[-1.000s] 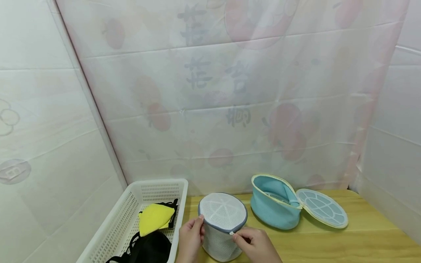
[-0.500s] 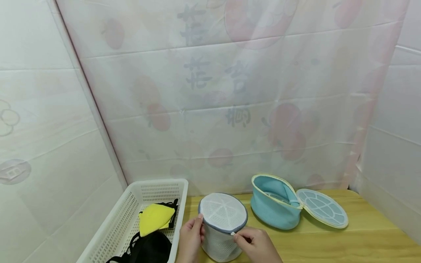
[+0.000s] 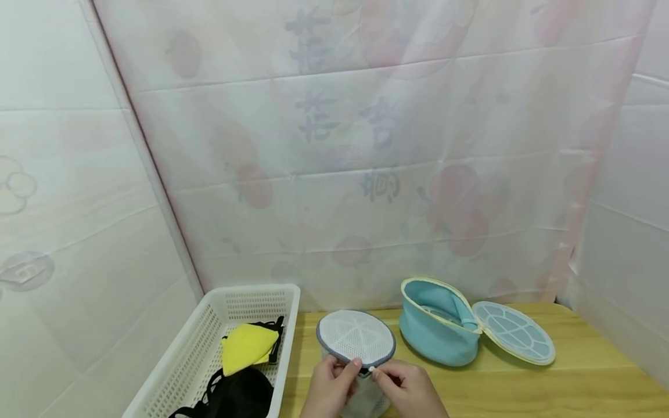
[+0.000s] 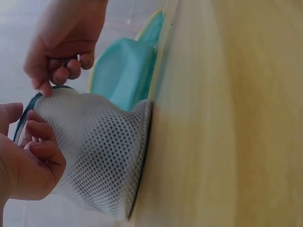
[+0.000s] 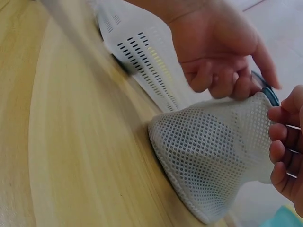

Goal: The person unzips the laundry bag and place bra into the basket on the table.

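Note:
A white mesh laundry bag (image 3: 356, 337) with a grey-blue zipped rim stands upright on the wooden table. My left hand (image 3: 333, 388) pinches the front of its rim between thumb and forefinger. Close beside it, my right hand (image 3: 410, 388) pinches the small white zipper pull (image 3: 371, 368). A small dark gap shows under the rim between the two hands. In the left wrist view the mesh side (image 4: 104, 146) is creased and sags inward. The right wrist view has my left hand (image 5: 218, 52) above the bag and my right hand (image 5: 288, 146) at its rim.
On the left, a white perforated basket (image 3: 290, 348) holds a yellow bra (image 3: 245, 348) and a black one (image 3: 243, 392). To the right stands a blue mesh laundry bag (image 3: 436, 342), its round lid (image 3: 514, 331) unzipped and folded out on the table (image 3: 590, 377).
My left hand has slid right along the rim, from the bag's left side to its front, close to my right hand. My right hand stays at the zipper pull.

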Available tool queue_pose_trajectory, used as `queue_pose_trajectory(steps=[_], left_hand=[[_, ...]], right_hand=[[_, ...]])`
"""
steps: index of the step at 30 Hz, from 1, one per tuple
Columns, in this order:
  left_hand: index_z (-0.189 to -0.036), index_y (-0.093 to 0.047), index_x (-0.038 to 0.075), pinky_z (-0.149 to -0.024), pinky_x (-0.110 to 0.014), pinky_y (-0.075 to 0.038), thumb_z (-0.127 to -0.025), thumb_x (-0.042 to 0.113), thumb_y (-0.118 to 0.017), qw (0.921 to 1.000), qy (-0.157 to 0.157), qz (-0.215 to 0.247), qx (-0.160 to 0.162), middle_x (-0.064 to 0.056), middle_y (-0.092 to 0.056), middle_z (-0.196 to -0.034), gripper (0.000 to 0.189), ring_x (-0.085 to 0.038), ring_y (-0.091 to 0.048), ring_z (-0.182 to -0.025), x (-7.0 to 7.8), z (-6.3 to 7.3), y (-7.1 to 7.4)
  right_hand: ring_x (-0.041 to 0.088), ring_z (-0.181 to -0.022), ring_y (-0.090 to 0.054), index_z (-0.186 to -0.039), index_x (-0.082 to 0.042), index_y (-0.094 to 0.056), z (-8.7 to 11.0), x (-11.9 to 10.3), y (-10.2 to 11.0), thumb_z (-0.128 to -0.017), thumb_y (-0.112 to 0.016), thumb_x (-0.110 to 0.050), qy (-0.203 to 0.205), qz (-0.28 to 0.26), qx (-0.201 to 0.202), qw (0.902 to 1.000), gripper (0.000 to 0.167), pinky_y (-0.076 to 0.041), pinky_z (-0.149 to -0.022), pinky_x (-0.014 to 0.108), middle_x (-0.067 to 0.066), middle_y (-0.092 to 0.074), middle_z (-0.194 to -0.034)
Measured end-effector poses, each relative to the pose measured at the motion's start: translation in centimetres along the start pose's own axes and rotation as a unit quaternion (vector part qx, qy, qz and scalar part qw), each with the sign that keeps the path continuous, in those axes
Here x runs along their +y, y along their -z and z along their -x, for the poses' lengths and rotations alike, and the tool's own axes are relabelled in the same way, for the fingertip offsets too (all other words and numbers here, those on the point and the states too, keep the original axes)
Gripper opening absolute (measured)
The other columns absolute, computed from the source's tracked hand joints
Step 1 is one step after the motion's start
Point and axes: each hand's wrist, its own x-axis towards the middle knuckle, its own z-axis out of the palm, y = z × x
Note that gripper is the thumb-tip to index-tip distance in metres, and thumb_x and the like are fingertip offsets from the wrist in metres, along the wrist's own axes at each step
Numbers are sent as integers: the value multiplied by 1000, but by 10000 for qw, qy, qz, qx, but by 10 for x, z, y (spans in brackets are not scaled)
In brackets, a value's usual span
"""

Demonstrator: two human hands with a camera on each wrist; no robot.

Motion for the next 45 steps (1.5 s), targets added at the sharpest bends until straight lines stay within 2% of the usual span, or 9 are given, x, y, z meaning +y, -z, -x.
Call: queue_pose_trajectory(steps=[5,11,17,19,26,32,36,41,45], left_hand=[[-107,-59,2,-45,-21,-34,-93,30,-67,9998,-201,45,-72,3,-53,-55,32,-8,-45,-46,2,2,-1],[-95,-67,3,-43,-21,-35,-95,46,-61,9988,72,-17,-489,3,-55,-53,43,-6,-41,-40,-2,5,-2],[-80,-67,3,-44,-21,-39,-95,39,-62,9999,71,70,29,3,-59,-56,40,-7,-48,-43,-6,-1,-4],[-79,-65,3,-44,-21,-38,-96,34,-62,9996,45,125,231,3,-59,-57,35,-7,-49,-45,-6,-2,-3],[-76,-57,5,-42,-21,-38,-95,27,-60,9955,-15,231,914,3,-56,-58,29,-8,-48,-47,-1,-5,7],[-78,-55,6,-42,-21,-37,-97,22,-56,9907,38,782,1117,2,-53,-59,25,-8,-46,-46,-2,-12,18],[-82,-55,7,-43,-21,-37,-100,26,-53,9876,113,845,1316,2,-51,-60,26,-8,-46,-47,-2,-15,24],[-84,-56,7,-44,-22,-37,-100,30,-53,9898,193,786,1169,1,-52,-63,28,-9,-47,-50,1,-14,26],[-90,-57,5,-45,-23,-38,-100,36,-55,9956,48,639,690,1,-57,-65,32,-10,-50,-52,4,-10,25]], right_hand=[[-1,-57,-46,-82,-18,-74,0,1,-1,-93,-67,-24,23,37,-33,10000,14,-43,-52,21,-9,-55,-65],[-2,-56,-46,-81,-20,-73,0,4,-3,-94,-66,-25,288,43,-49,9996,16,-42,-51,21,-12,-56,-65],[-6,-58,-44,-71,-20,-67,1,7,-8,-93,-67,-19,1246,168,19,9921,22,-42,-50,19,-16,-53,-65],[-6,-57,-42,-70,-20,-65,1,6,-9,-93,-67,-18,1345,171,26,9908,24,-41,-49,19,-16,-51,-63],[-4,-55,-42,-77,-16,-71,1,3,1,-94,-66,-23,607,58,-197,9979,20,-41,-50,20,-13,-51,-63],[-4,-55,-40,-72,-16,-68,0,0,5,-94,-66,-24,546,102,-215,9982,24,-38,-50,20,-14,-44,-60],[-4,-54,-37,-67,-17,-65,-1,1,6,-93,-67,-23,509,192,-69,9985,26,-37,-50,19,-14,-41,-59],[-4,-55,-38,-70,-17,-67,0,3,7,-93,-67,-22,406,104,-79,9991,24,-38,-51,20,-13,-43,-59],[-2,-56,-43,-80,-19,-74,1,4,7,-93,-67,-22,414,-43,-80,9991,16,-41,-51,21,-11,-52,-64]])
